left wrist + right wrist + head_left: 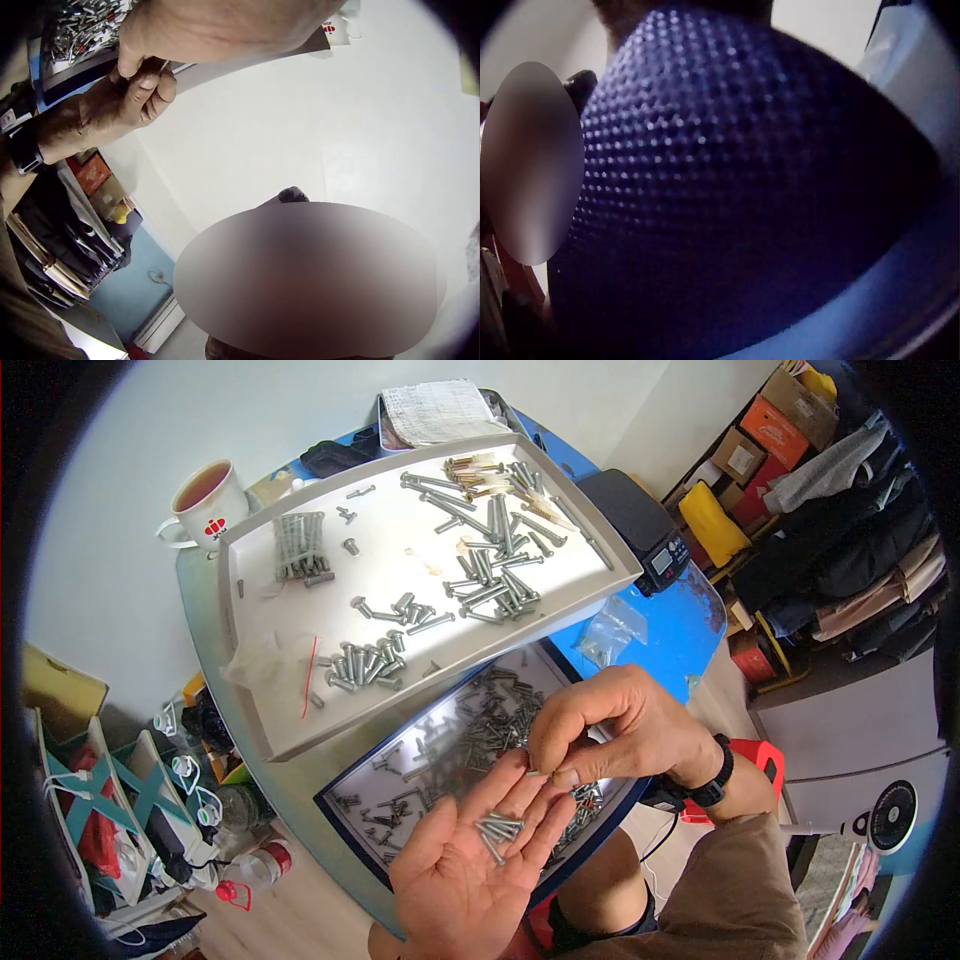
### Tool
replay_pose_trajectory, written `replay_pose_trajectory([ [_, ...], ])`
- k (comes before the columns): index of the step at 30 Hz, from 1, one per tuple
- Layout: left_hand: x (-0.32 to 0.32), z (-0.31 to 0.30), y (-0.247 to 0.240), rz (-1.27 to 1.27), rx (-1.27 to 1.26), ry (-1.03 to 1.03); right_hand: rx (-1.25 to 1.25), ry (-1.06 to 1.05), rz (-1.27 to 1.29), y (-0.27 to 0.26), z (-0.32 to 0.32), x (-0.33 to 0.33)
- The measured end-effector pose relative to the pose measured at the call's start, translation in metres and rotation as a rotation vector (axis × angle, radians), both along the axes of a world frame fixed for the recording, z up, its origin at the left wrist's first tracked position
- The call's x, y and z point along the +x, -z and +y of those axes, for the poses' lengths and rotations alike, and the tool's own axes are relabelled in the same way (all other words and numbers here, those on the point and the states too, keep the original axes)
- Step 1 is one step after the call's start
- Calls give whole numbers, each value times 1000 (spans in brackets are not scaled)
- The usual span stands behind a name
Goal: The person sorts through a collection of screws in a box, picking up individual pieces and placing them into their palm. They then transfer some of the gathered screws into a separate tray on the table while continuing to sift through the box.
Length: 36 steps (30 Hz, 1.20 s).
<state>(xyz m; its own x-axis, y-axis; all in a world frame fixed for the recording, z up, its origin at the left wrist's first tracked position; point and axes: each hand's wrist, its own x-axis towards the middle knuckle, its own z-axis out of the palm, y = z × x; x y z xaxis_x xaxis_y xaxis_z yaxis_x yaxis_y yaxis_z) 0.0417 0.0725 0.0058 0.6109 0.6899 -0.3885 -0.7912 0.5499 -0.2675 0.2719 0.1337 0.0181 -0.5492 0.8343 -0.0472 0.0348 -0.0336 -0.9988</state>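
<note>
The left hand [465,870] is palm up with fingers extended, holding several small silver screws [497,828] on its palm and fingers. Thumb and fingertips of the right hand [625,730] pinch a small screw [536,772] just above the left fingertips. Both hands are over a dark-rimmed tray [340,823] of loose screws and bolts. In the left wrist view the left hand [217,30] crosses the top, beside the right hand [124,101]. A dark blue textured surface fills most of the right wrist view, which shows neither hand's fingers.
Behind the hands, a large pale tray [430,660] bears sorted bolts and a bagged bundle. A mug [210,505] of brown liquid stands at its left, a black scale [640,540] at its right. A plastic bag [610,630] lies on the blue tabletop [690,625].
</note>
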Motion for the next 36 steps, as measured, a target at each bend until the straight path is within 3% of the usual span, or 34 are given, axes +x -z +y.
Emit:
replay_pose_trajectory([
  [5, 0, -1, 4, 9, 26, -10, 360, -20, -97, -15, -1, -17],
  [8, -3, -5, 13, -171, 74, -46, 763, -124, -231, -21, -2, -26],
  [11, -3, -6, 10, -34, 42, -23, 832, -261, -354, -21, -8, -31],
  [15, -3, -4, 10, 16, 25, -40, 822, -246, -305, -17, -8, -29],
  [21, -10, -1, -1, 110, 127, -65, 739, -11, -216, -25, -16, -4],
  [25, -22, 0, 9, 38, 239, -146, 713, 118, -448, -18, -21, 10],
  [27, -29, -1, 11, 43, 144, -147, 781, -13, -616, -10, -21, 14],
  [36, -34, 8, 12, -59, 160, -185, 856, -146, -757, -14, -24, 9],
])
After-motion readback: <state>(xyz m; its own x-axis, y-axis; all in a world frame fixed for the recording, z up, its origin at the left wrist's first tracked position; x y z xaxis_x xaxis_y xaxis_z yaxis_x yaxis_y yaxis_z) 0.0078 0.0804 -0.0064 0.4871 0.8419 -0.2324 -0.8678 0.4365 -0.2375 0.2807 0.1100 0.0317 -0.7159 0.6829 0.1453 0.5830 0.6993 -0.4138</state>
